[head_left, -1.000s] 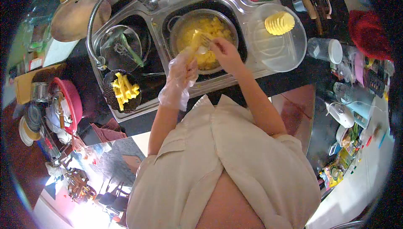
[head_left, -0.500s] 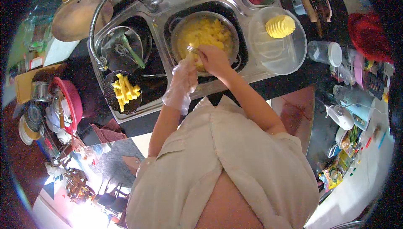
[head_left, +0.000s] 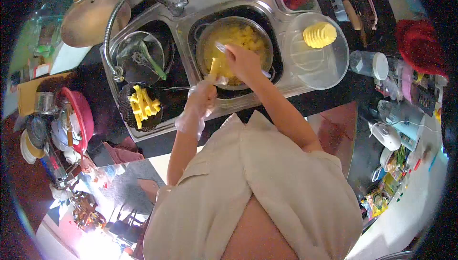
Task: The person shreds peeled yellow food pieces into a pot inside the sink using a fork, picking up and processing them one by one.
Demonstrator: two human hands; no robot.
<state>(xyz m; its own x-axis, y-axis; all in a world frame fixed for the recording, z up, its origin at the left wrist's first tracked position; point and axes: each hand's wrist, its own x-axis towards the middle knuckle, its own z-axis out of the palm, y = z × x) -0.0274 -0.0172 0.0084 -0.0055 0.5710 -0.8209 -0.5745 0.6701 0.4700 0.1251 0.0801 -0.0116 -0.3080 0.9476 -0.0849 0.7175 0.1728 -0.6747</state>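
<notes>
One pot [head_left: 268, 52] sits in the sink [head_left: 183, 45], yellow chunks [head_left: 243, 35] lying inside it. Left hand [head_left: 202, 97], in a clear glove, is over the pot's near left rim, its fingers closed on the lower end of a yellow strip [head_left: 214, 67] that points up across that rim. Right hand [head_left: 244, 62], bare, hangs over the pot, its fingers pressed together on a fork [head_left: 220, 46], the metal end showing left of the knuckles; whether fork and strip touch, I cannot tell. Left of the pot and nearer, a black basket [head_left: 125, 100] bears heaped yellow sticks [head_left: 141, 105]; left and level with the pot, a clear bowl [head_left: 126, 52] holds a green-handled tool [head_left: 156, 67]. Just right of the pot, a plastic tray [head_left: 312, 71] carries one grooved yellow piece [head_left: 319, 35] toward its far edge. Behind the pot stand the faucet [head_left: 177, 6], to the left, and a clear box [head_left: 311, 5], to the right.
</notes>
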